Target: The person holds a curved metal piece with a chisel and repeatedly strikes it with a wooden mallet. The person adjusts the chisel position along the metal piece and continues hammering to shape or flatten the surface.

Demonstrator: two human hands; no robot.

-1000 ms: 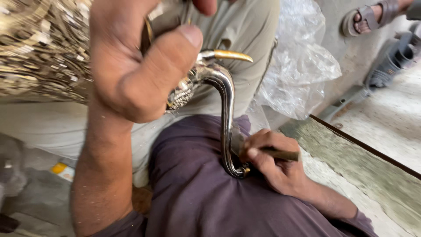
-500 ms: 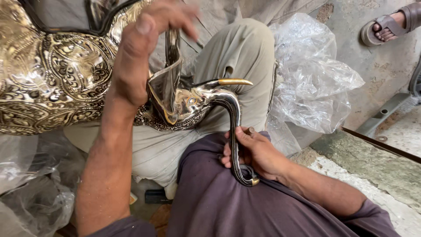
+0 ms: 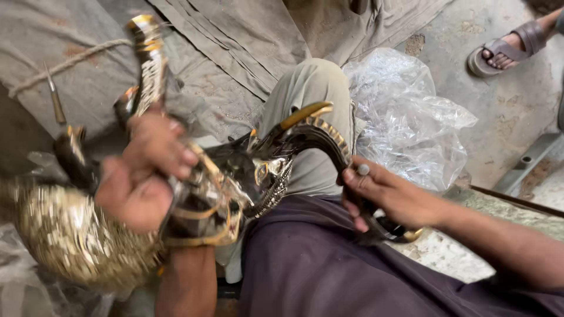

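Gripping the ornate brass and silver-coloured vessel (image 3: pixel 217 205) over the lap, the left hand (image 3: pixel 144 173) is closing around its body at about nine o'clock in the view, fingers wrapped tight and wrist bent back, though motion blur is smearing the hold. The right hand (image 3: pixel 382 196) is clamping on the dark curved spout (image 3: pixel 329 147) at three o'clock, thumb lying along the curve and fingers curling under its lower end, with the forearm coming in from four o'clock. As far as can be judged, the piece is being turned and handled rather than set down; nothing is showing it wrapped or put away, so most of the handling looks still to be done. Below, a purple cloth (image 3: pixel 305 270) is covering the thigh at six o'clock. Farther out, a crumpled clear plastic bag (image 3: pixel 411 117) is lying at two o'clock beside the bent knee (image 3: pixel 311 88), grey sacking (image 3: pixel 235 41) is spreading at twelve o'clock, and another person's sandalled foot (image 3: pixel 505 50) is resting at one o'clock on the concrete floor (image 3: pixel 505 129).
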